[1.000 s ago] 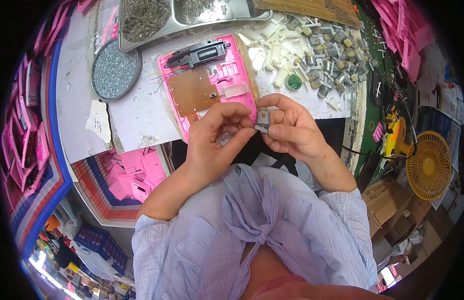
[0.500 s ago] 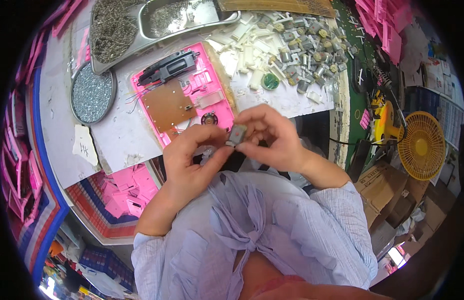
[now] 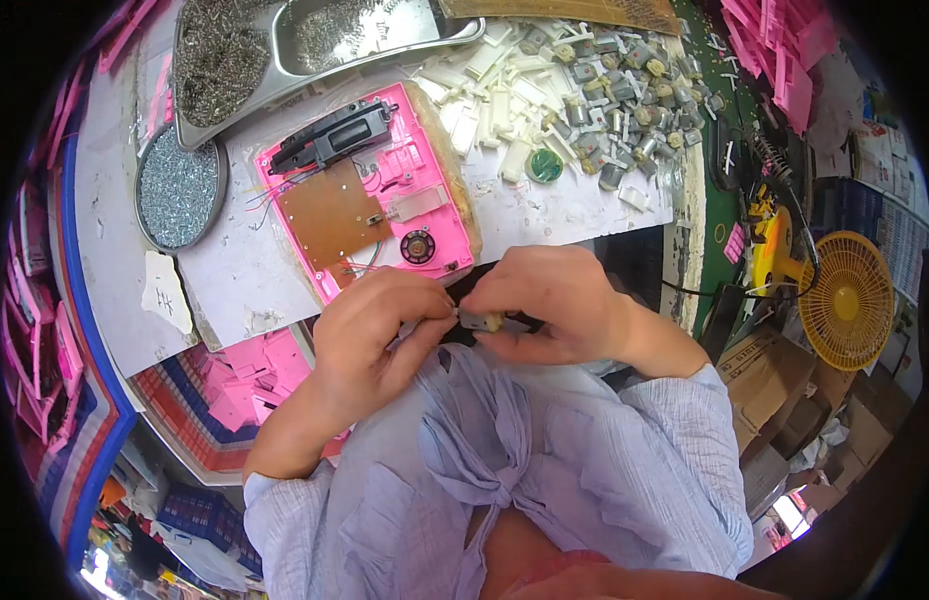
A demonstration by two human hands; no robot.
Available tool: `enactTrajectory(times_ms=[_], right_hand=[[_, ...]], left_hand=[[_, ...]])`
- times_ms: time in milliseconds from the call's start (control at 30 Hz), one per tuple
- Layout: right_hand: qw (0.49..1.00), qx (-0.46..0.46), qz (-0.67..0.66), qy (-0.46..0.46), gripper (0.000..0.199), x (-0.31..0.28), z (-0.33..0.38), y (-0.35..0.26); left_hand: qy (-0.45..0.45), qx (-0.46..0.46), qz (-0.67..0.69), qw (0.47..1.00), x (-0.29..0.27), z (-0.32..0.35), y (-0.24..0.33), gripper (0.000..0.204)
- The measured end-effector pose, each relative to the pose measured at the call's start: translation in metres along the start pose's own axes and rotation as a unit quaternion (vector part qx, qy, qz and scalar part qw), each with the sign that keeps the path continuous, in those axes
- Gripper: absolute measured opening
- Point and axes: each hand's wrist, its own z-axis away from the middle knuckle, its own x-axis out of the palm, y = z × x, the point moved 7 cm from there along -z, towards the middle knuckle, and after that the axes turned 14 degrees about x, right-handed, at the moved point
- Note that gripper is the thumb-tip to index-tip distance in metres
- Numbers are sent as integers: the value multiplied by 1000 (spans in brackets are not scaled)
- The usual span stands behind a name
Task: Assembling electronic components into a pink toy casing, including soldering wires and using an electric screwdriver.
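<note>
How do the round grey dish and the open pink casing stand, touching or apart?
Apart: the head view shows white tabletop between the round dish and the pink casing.

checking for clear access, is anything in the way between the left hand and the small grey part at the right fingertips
Nothing visible stands between them: the small grey part sits in the right hand, and the left hand's fingertips are at its left end. The pink casing lies beyond both hands.
</note>
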Motion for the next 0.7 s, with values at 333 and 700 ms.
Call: enactTrajectory(times_ms=[333,700], right_hand=[[997,-78,13,-3,29,4,3,-4],[1000,21,21,-7,35,15,-8,-3]], left_hand=[[4,-33,60,998,4,5,1,26],[60,59,-35,996,-7,18,5,27]])
